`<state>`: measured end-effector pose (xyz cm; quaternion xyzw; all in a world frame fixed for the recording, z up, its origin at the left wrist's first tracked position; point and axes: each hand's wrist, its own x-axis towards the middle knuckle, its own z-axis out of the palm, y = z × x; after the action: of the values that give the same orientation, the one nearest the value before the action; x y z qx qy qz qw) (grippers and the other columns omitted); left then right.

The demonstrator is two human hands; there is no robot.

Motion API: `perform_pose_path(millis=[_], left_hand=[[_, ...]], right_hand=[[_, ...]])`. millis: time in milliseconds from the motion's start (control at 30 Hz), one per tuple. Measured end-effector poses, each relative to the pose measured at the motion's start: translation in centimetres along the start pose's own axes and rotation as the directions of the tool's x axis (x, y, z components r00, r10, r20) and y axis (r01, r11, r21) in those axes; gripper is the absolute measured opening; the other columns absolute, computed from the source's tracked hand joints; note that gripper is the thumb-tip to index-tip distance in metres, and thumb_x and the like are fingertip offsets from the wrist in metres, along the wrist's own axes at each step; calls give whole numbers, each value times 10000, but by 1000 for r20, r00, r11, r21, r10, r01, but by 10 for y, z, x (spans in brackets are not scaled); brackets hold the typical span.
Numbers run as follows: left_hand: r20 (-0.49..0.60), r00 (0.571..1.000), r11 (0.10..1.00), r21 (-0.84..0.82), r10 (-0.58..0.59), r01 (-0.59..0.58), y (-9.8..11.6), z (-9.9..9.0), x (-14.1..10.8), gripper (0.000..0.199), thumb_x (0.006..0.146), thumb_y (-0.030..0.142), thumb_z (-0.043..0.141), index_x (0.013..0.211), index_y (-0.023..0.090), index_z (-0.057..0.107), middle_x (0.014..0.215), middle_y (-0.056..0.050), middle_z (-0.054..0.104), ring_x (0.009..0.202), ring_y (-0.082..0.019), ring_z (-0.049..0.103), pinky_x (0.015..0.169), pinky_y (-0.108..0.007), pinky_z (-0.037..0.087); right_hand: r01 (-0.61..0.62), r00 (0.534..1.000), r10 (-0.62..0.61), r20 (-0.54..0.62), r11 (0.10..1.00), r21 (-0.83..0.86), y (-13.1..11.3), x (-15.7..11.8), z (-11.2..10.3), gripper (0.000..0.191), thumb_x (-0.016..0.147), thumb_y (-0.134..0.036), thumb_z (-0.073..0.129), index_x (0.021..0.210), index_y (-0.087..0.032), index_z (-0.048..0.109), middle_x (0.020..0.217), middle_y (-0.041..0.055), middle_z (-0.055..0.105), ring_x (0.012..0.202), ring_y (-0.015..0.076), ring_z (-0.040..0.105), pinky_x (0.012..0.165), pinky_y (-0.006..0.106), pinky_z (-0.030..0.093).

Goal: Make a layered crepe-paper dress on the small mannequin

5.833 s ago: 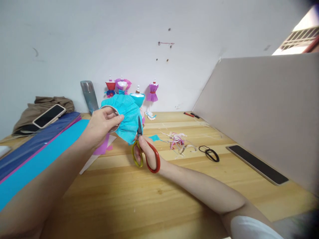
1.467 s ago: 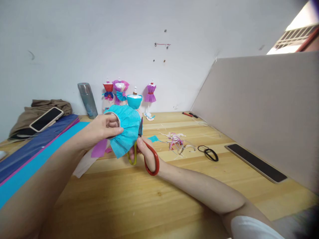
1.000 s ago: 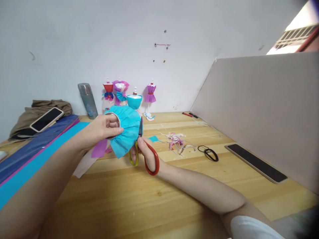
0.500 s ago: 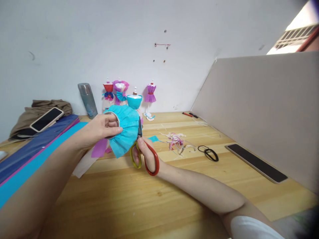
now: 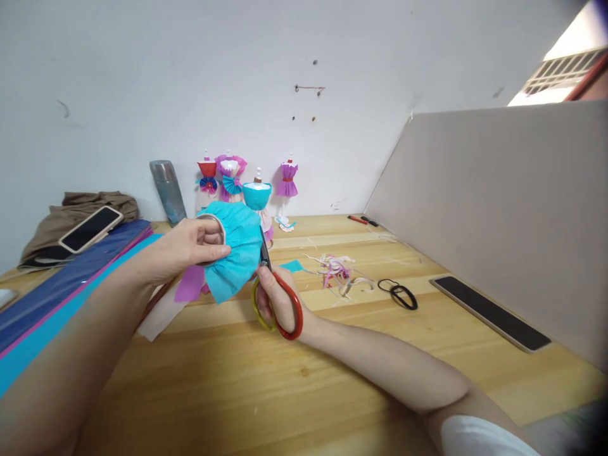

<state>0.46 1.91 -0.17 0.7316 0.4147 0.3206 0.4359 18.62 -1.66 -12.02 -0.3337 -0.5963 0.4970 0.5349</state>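
Note:
My left hand is closed on a gathered turquoise paper skirt, its fingers inside the round waist opening and the thumb on the outside. The skirt is held above the table, its pleats fanned to the right. My right hand grips scissors with one red and one yellow-green handle loop. Their dark blades point up along the skirt's right edge. Behind the skirt stands a small dress form with a turquoise top. A scrap of turquoise paper lies right of the scissors.
Several dressed mini forms, one in purple, stand by the wall. A flask is left of them. A phone rests near brown cloth and coloured paper sheets. Trimmings, a black band and a dark panel lie rightward.
The scissors have shifted slightly left and tilted along the skirt's edge, and their handle loops have come closer together. My left hand still holds the skirt, almost unmoved.

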Motion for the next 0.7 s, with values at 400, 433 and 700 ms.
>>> perform_pose_path(millis=[400, 433, 700], left_hand=[[68, 997, 998, 46, 35, -38, -12, -11, 3, 408, 647, 335, 808, 648, 186, 428, 649, 62, 370, 579, -80, 369, 518, -196, 312], [85, 996, 998, 49, 38, -42, -13, -12, 4, 400, 653, 332, 807, 653, 185, 435, 657, 60, 376, 586, -83, 378, 524, -200, 321], [147, 989, 996, 82, 34, -46, -18, -15, 6, 388, 680, 304, 810, 661, 177, 444, 685, 56, 365, 619, -86, 382, 546, -207, 342]], right_hand=[[97, 992, -95, 86, 995, -15, -1, 1, -3, 616, 904, -794, 450, 746, -207, 554, 611, 6, 591, 576, 153, 562, 605, 309, 409], [99, 991, -97, 87, 995, -17, -1, 1, -3, 625, 899, -802, 447, 746, -206, 558, 614, 6, 590, 580, 154, 560, 606, 310, 406], [136, 988, -131, 82, 989, -53, -1, 2, -5, 606, 938, -762, 420, 740, -209, 567, 616, 10, 598, 598, 160, 566, 629, 317, 427]])
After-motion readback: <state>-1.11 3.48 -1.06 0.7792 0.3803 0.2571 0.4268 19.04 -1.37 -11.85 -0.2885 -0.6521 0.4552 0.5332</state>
